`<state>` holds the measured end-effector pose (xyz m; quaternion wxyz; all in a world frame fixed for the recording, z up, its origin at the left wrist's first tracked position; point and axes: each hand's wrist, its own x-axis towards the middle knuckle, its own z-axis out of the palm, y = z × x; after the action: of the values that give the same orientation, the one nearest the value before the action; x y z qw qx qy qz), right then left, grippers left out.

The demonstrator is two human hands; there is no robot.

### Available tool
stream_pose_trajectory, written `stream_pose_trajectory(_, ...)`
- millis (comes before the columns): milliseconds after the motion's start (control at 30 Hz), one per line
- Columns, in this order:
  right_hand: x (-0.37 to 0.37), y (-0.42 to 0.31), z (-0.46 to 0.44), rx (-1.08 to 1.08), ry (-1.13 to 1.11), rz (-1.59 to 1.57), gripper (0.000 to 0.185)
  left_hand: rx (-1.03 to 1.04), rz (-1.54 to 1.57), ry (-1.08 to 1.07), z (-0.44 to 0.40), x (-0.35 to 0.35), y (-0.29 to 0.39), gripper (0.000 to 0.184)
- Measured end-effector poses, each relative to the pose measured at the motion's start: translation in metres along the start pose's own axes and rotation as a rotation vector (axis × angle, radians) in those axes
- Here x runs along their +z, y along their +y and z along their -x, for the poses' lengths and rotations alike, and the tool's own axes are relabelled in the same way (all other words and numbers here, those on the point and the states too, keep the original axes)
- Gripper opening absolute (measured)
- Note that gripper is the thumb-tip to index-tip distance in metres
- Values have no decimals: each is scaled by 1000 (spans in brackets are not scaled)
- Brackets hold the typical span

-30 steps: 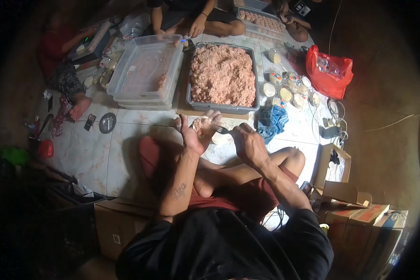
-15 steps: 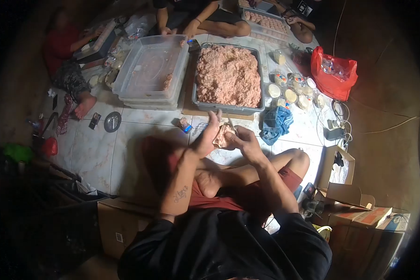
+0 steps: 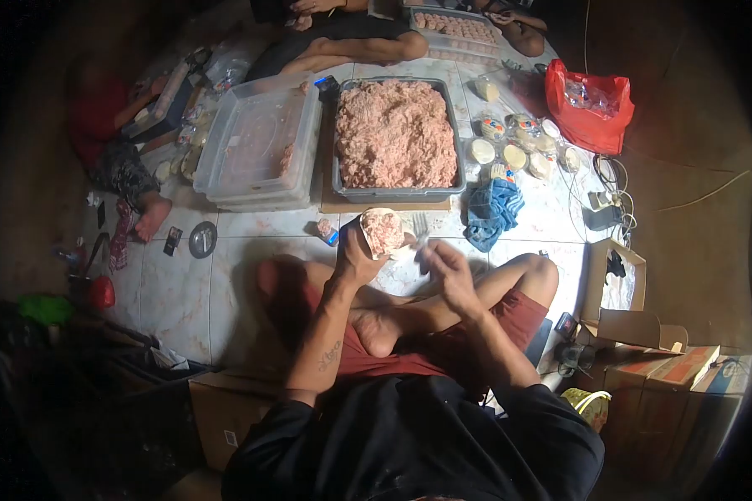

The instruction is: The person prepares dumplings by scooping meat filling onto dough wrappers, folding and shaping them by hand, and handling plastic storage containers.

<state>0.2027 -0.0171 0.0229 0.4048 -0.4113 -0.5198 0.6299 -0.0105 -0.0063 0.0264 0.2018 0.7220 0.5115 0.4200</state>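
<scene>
My left hand (image 3: 361, 259) holds up a round pale wrapper (image 3: 399, 250) topped with pink minced filling (image 3: 383, 231). Just right of it, my right hand (image 3: 444, 265) is closed round a fork (image 3: 420, 224), its tines pointing up. Beyond both hands stands a grey tub (image 3: 401, 195) heaped with pink mince (image 3: 397, 134). Stacks of round pale wrappers (image 3: 515, 157), some in clear packs, lie right of the tub. A blue cloth (image 3: 493, 213) is crumpled nearer me.
Clear plastic trays (image 3: 255, 138) are stacked left of the tub. A red bag (image 3: 589, 108) stands at the right, near cables (image 3: 614, 188) and an open carton (image 3: 614, 284). Co-workers sit at the far side and left. A black disc (image 3: 202, 240) lies on the floor.
The filled wrapper, pinched between both hands half a second ago, now rests in my left hand with its filling facing up. My right hand has moved off it with the fork raised.
</scene>
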Motion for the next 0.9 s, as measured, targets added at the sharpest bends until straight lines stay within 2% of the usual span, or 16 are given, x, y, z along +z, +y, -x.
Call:
stream_pose_trajectory(33, -3, 10, 7, 155, -56, -93, 22, -98, 129, 60, -1, 0, 3, 46)
stream_pose_trajectory(67, -2, 23, 10, 128, -49, -151, 21, -7, -13, 330, 10, 18, -11, 49)
stream_pose_trajectory(133, 2, 23, 9, 103, -35, -215, 20, 39, 67, 339, 7, 21, -1, 48)
stream_pose_trajectory(200, -3, 17, 4, -330, -36, 390, 17, -36, 81, -38, 2, 11, 5, 50)
stream_pose_trajectory(233, -6, 6, 4, -324, -28, 386, 17, -38, 82, -48, 0, 3, 20, 50)
stream_pose_trajectory(300, -15, -21, 1, -444, -35, 728, 17, -141, 113, -79, -6, -5, 36, 52)
stream_pose_trajectory(367, -16, -30, 4, -385, -26, 787, 16, -232, 131, -81, -7, 1, 35, 54)
stream_pose_trajectory(433, -14, -31, 5, -297, 88, 647, 15, -207, 299, 59, -7, 2, 32, 48)
stream_pose_trajectory(467, -24, 1, 3, -243, 97, 556, 17, -185, 313, 20, -7, -1, 25, 43)
stream_pose_trajectory(500, -23, 2, 7, -244, 92, 558, 17, -186, 314, 25, -8, -2, 22, 43)
stream_pose_trajectory(567, -17, 2, 13, 63, -34, 81, 24, -112, 105, 79, -8, -3, 16, 39)
stream_pose_trajectory(600, -15, 5, 17, 122, -97, -35, 27, -226, 345, 121, -12, -4, 30, 40)
stream_pose_trajectory(700, -6, 10, 25, 192, -188, -187, 27, -103, 374, 190, -9, 0, 24, 38)
stream_pose_trajectory(767, 3, 11, 24, 169, -186, -167, 26, -152, 483, 162, -4, 7, 22, 42)
stream_pose_trajectory(833, 9, 5, 18, -301, -45, 446, 22, 32, 375, -57, -5, 7, 27, 35)
stream_pose_trajectory(900, -3, -5, 14, -320, -93, 549, 19, -130, 471, -58, -1, 9, 18, 34)
